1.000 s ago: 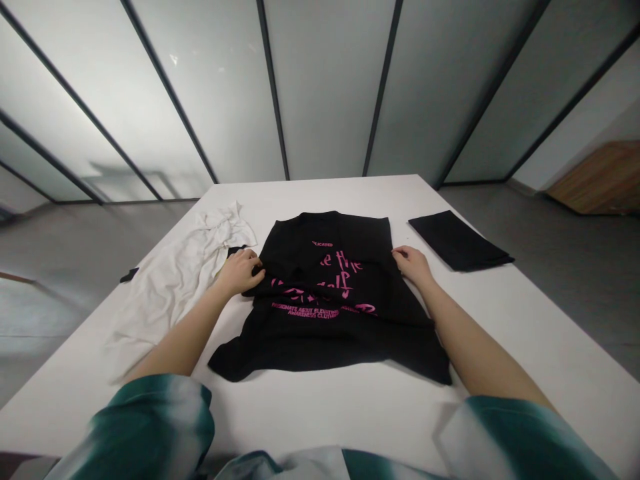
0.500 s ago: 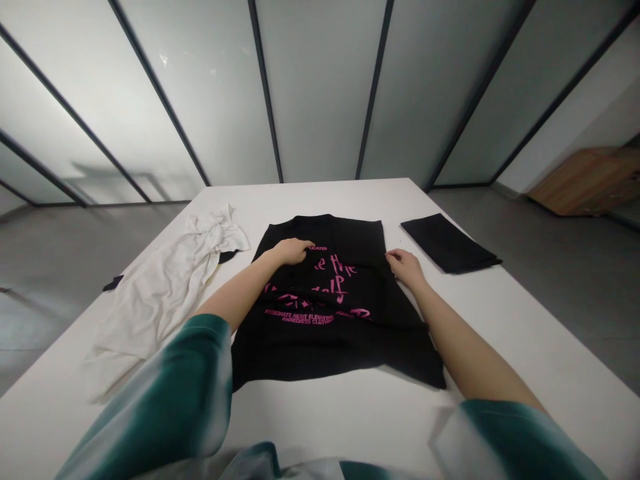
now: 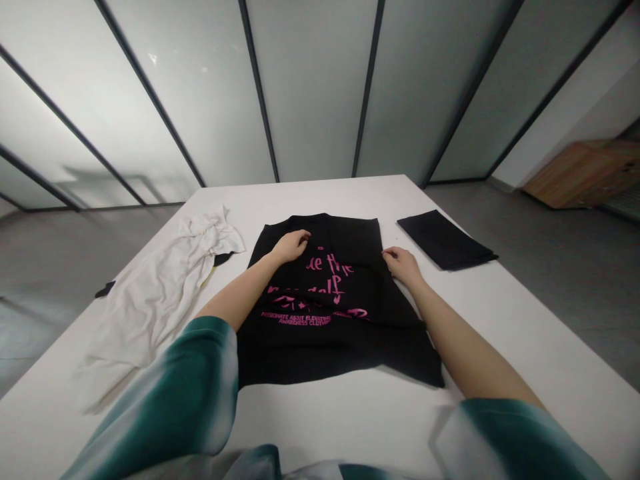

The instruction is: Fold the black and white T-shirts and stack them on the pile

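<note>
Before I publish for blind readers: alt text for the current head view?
A person's left hand is over a pink-printed black shirt, right hand at its edge; crumpled white cloth lies left, folded black cloth right, on a white table.

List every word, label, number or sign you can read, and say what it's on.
All in pink on the black T-shirt:
"the", larger script
"PASSIONATE ABOUT ELEVATIN…", line end unclear
"AWARENESS CLOTH…", line end unclear
Not readable: the tiny letters above the script, the broken letters before "the", the creased script below it, and the pink bits right of the small lines.
No text shows on the white garment or folded black cloth.
</note>
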Motion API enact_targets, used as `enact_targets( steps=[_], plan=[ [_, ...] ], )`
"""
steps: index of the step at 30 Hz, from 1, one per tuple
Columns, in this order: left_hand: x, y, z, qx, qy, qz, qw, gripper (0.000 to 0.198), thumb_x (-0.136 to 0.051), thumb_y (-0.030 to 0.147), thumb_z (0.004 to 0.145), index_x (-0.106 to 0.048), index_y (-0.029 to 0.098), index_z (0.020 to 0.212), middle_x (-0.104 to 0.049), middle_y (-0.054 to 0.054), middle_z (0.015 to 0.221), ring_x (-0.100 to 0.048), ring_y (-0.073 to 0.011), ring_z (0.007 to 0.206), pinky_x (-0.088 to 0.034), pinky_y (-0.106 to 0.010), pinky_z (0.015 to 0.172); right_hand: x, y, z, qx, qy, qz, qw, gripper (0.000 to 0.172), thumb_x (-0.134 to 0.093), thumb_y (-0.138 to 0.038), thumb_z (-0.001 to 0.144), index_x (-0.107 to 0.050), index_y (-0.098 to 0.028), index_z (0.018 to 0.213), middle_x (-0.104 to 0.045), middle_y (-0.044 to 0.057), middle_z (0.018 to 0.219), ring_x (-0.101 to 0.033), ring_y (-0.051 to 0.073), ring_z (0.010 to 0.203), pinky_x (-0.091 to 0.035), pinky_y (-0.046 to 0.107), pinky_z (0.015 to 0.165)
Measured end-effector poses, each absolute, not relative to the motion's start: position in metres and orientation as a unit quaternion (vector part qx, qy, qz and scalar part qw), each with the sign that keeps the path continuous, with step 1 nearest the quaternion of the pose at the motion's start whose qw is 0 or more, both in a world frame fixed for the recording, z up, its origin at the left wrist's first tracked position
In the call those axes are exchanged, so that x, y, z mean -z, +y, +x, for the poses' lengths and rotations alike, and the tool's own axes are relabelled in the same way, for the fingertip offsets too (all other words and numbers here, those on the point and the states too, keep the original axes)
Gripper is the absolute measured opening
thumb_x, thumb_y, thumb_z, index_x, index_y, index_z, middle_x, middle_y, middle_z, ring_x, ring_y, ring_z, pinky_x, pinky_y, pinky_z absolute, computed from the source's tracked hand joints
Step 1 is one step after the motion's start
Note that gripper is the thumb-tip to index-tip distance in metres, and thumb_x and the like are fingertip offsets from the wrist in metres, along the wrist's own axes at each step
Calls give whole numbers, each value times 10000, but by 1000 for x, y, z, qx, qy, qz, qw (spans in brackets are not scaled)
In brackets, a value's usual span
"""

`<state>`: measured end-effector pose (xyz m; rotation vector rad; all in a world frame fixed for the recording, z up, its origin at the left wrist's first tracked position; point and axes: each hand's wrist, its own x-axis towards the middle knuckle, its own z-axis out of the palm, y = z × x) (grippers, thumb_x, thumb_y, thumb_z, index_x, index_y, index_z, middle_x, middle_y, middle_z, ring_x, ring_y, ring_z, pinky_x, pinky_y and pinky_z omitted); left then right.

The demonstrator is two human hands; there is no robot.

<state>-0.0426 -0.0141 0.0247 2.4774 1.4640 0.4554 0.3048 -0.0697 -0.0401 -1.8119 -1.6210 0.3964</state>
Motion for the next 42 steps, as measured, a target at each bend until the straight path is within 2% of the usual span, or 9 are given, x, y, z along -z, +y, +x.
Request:
enact_targets(
  steps=[4,10,13,17,20,23,27,31,42],
  plan=[
    [-21,-37,-60,-114,556,823,10,467,-482,388,928,-575,164,1328,-545,-150,1415,-462,-315,1333,-371,-458,1106,40,-70,304,-139,-627,-689,335,273,-504,-314,805,-745,-207,873,-748,62,865,-666,230,848,-495,336,806],
    [5,-61,-80,11,629,776,53,759,-348,654,931,-306,214,1548,-232,-134,1628,-178,-356,1498,-194,-546,1180,38,-71,303,-117,-633,-689,333,261,-514,-291,805,-752,-201,865,-752,74,927,-669,231,873,-494,344,840],
    [11,-57,-85,-22,638,765,85,695,-313,602,960,-343,205,1530,-284,-127,1611,-222,-335,1489,-200,-538,1183,37,-74,302,-118,-635,-685,337,261,-511,-284,807,-750,-200,868,-751,74,937,-667,230,897,-491,340,853],
    [1,-35,-101,-112,645,750,92,560,-351,393,976,-435,122,1459,-504,-161,1455,-470,-268,1352,-349,-399,1134,34,-77,300,-126,-618,-700,334,284,-486,-286,816,-738,-194,908,-748,72,942,-663,229,903,-488,326,830],
    [-8,-15,-117,-134,670,728,52,520,-359,285,953,-465,145,1442,-530,-170,1402,-553,-283,1255,-415,-404,1075,29,-71,296,-134,-590,-744,284,298,-485,-295,822,-721,-204,981,-739,59,897,-665,231,861,-487,317,783],
    [-13,6,-128,-110,667,737,20,537,-385,251,929,-462,209,1459,-443,-153,1483,-501,-316,1301,-396,-444,1085,20,-52,293,-126,-588,-768,221,382,-510,-324,833,-671,-200,1157,-726,77,930,-665,256,902,-492,336,805],
    [-14,31,-129,-52,650,758,23,547,-466,319,895,-493,255,1437,-338,-125,1562,-360,-368,1391,-362,-510,1095,10,-12,291,-76,-636,-742,197,586,-523,-384,864,-517,-148,1400,-605,183,1288,-582,323,1165,-457,408,971],
    [-16,47,-126,-15,640,768,28,434,-512,397,868,-645,229,1246,-464,-137,1453,-411,-357,1333,-403,-487,1054,13,15,286,-68,-668,-727,143,701,-509,-492,893,-397,-161,1501,-411,195,1513,-434,373,1344,-381,480,1071],
    [-14,49,-141,-76,773,629,1,448,-356,288,929,-608,101,1249,-578,-247,1290,-513,-385,1211,-446,-507,950,31,1,273,-27,-666,-740,89,650,-304,-515,974,-398,-139,1496,-387,189,1542,-363,339,1400,-283,529,1124]
  ],
)
